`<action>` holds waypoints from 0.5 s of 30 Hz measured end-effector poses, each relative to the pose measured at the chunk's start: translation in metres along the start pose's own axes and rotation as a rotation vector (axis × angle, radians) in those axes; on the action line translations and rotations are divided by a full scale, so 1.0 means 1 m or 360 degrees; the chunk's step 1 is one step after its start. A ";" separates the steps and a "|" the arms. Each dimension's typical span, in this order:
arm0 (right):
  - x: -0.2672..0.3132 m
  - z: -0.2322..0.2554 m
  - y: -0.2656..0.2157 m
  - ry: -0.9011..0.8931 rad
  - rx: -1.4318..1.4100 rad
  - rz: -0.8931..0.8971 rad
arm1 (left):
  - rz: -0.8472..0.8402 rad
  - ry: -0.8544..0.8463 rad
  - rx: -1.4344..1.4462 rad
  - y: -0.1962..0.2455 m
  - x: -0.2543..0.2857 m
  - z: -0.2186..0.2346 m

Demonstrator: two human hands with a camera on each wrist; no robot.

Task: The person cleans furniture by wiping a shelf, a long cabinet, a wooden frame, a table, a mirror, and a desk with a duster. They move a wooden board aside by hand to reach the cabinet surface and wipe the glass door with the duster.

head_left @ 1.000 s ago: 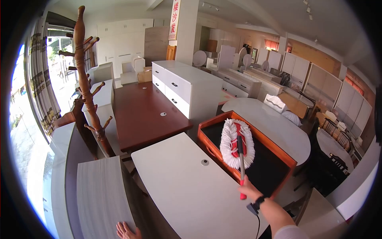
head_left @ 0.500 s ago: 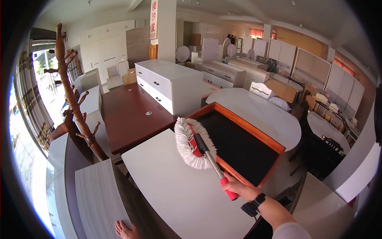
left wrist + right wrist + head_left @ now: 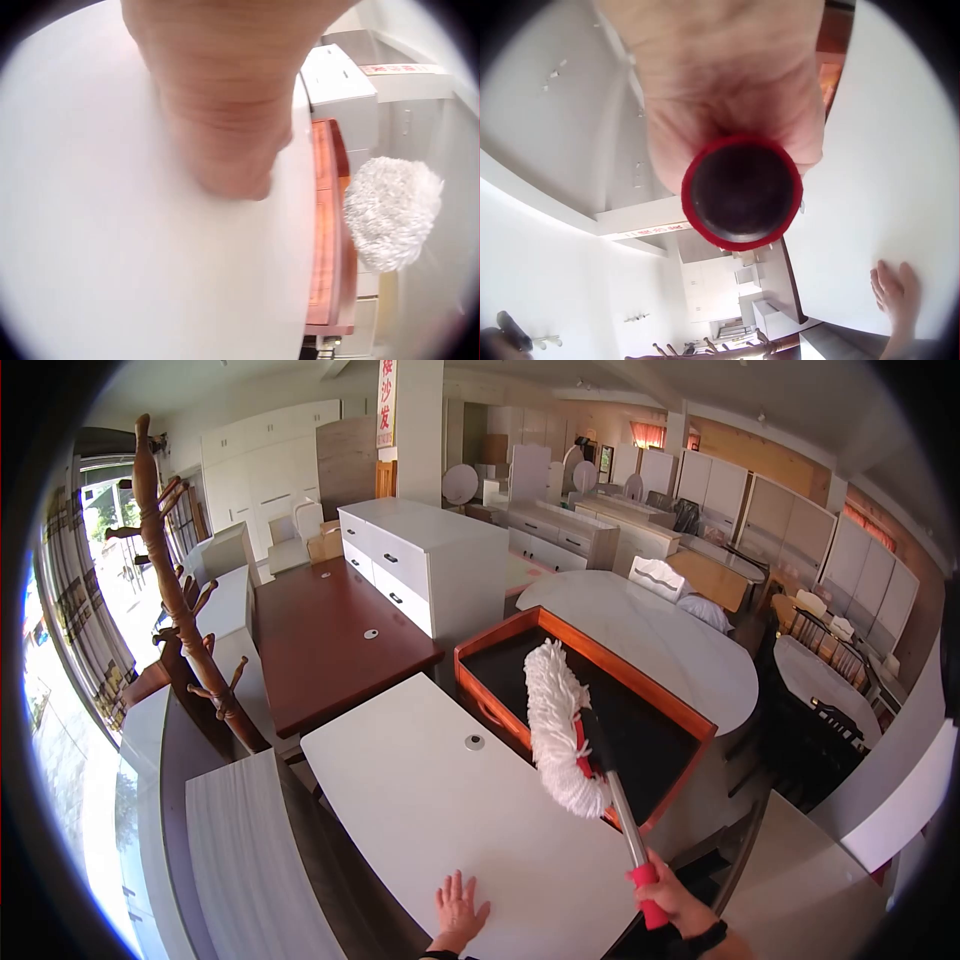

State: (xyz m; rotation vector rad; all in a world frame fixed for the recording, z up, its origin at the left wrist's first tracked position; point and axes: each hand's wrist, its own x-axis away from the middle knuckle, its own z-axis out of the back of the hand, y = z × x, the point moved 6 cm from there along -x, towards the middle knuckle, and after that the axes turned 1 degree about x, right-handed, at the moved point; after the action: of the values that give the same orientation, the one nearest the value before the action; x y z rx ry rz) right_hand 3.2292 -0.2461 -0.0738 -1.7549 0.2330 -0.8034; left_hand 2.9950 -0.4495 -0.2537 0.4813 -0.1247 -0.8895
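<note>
My right hand [image 3: 672,895] grips the red handle [image 3: 652,900] of a duster with a metal shaft and a fluffy white mop head [image 3: 562,730]. The head is raised on its side, overlapping the dark top of the orange-brown wooden table [image 3: 620,670] in the head view. On the white desk [image 3: 400,790], near its front edge, rests my left hand [image 3: 460,913], fingers spread. The left wrist view has that hand [image 3: 225,135] against the white top, with the mop head [image 3: 394,214] to the right. The handle's black end [image 3: 742,191] faces the right wrist camera.
A red-brown desk [image 3: 340,640] with a white drawer cabinet [image 3: 430,550] on it stands beyond. Left are a wooden coat rack [image 3: 170,560] and a grey wood-grain cabinet [image 3: 250,850]. An oval white table [image 3: 660,630] and dark chairs [image 3: 820,760] stand to the right.
The duster swung left from the wooden table over the white desk, then back right with its head turned on its side. My left hand moved from the grey cabinet onto the white desk.
</note>
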 end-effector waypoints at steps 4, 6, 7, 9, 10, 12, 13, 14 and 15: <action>-0.022 -0.010 0.017 0.0098 0.0093 -0.0072 | -0.0099 -0.0037 -0.0178 0.013 0.008 -0.012; -0.064 -0.019 0.025 0.0145 0.0175 -0.0030 | -0.0093 -0.0146 -0.0232 0.016 0.008 -0.009; -0.094 -0.027 0.024 0.0155 0.0222 0.0032 | -0.0094 -0.0139 -0.0227 0.016 0.009 -0.009; -0.154 -0.036 0.015 0.0283 0.0216 0.0184 | -0.0084 -0.0107 -0.0226 0.013 0.008 -0.011; -0.185 -0.038 0.007 0.0233 0.0266 0.0262 | -0.0097 -0.0080 -0.0212 0.016 0.007 -0.007; -0.229 -0.037 -0.011 0.0268 0.0223 0.0386 | -0.0105 -0.0072 -0.0219 0.017 0.006 -0.008; -0.237 -0.032 -0.015 0.0355 0.0129 0.0432 | -0.0112 -0.0074 -0.0225 0.017 0.008 -0.008; -0.237 -0.022 -0.013 0.0455 0.0108 0.0442 | -0.0125 -0.0069 -0.0247 0.017 0.008 -0.007; -0.232 -0.012 -0.013 0.0556 0.0093 0.0451 | -0.0136 -0.0064 -0.0264 0.018 0.007 -0.005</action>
State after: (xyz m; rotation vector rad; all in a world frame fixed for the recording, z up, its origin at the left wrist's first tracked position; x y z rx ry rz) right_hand 3.0450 -0.1272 -0.1529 -1.4764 0.6692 -0.8931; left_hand 3.0141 -0.4435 -0.2511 0.3159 -0.0665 -0.9845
